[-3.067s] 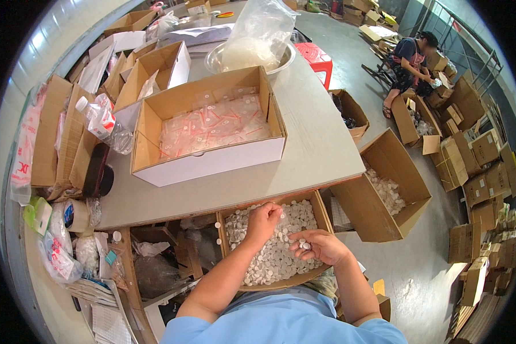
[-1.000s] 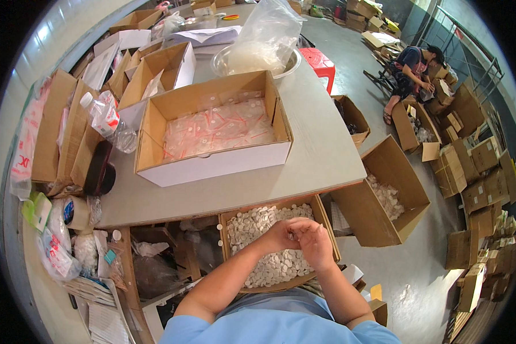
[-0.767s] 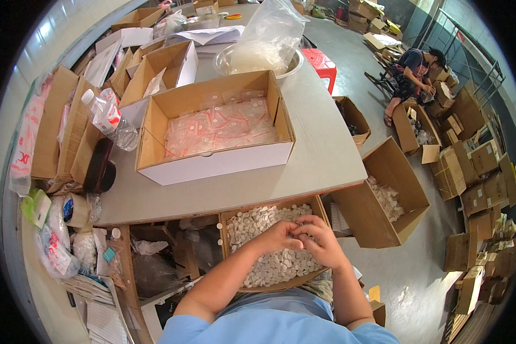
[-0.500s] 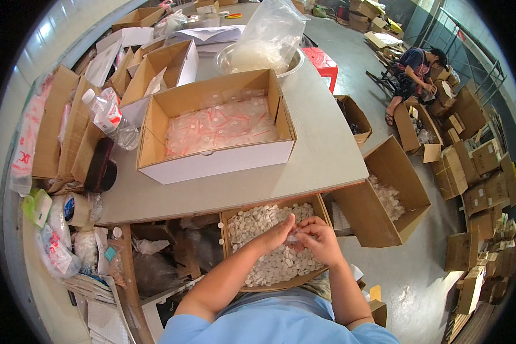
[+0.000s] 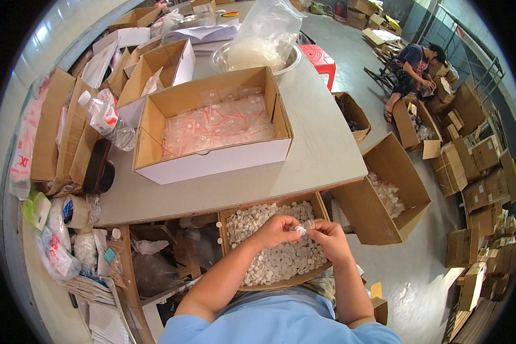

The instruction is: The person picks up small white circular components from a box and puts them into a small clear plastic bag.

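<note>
Both hands have closed together over the box of white discs since three seconds ago. Left hand and right hand pinch one small clear bag between fingertips; filling appears underway.

Left hand and right hand meet fingertip to fingertip, fingers curled, forearms converging.

I'm looking at a packing workshop or warehouse floor: a grey work table carries open cardboard boxes of bagged parts, stacked cartons line the concrete floor far right, where another person sorts boxes.
</note>
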Tool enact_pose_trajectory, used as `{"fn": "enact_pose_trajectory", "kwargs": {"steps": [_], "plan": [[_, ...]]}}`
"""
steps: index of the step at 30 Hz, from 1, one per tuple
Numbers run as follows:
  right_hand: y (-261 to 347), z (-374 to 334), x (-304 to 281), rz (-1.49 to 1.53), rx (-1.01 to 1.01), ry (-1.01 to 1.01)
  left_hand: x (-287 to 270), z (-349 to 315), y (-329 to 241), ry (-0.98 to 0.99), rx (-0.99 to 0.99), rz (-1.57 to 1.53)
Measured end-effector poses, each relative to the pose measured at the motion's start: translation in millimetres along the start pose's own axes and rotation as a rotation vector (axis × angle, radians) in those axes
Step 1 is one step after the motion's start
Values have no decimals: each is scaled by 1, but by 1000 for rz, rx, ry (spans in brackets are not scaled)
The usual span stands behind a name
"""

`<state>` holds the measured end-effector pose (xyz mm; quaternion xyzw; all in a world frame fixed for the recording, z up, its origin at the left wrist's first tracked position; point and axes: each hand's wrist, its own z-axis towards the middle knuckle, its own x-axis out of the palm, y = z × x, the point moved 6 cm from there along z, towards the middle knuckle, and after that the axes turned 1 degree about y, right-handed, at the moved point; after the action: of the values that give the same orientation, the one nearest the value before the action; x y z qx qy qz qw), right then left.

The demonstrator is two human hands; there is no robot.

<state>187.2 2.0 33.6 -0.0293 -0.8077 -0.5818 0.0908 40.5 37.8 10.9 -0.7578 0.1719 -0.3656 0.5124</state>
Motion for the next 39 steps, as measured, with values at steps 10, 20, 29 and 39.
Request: {"fn": "enact_pose_trajectory", "kwargs": {"steps": [10,20,29,39], "plan": [[2,-4,2,68,-135,90,-2,-1,1,47,18,107],[-2,-6,-4,185,-45,30,0,-3,-3,-18,17,50],[2,-7,3,18,-48,95,-1,-4,-4,17,7,16],[1,-5,-1,-126,-168,-44,-3,-1,-16,-119,240,310]]}}
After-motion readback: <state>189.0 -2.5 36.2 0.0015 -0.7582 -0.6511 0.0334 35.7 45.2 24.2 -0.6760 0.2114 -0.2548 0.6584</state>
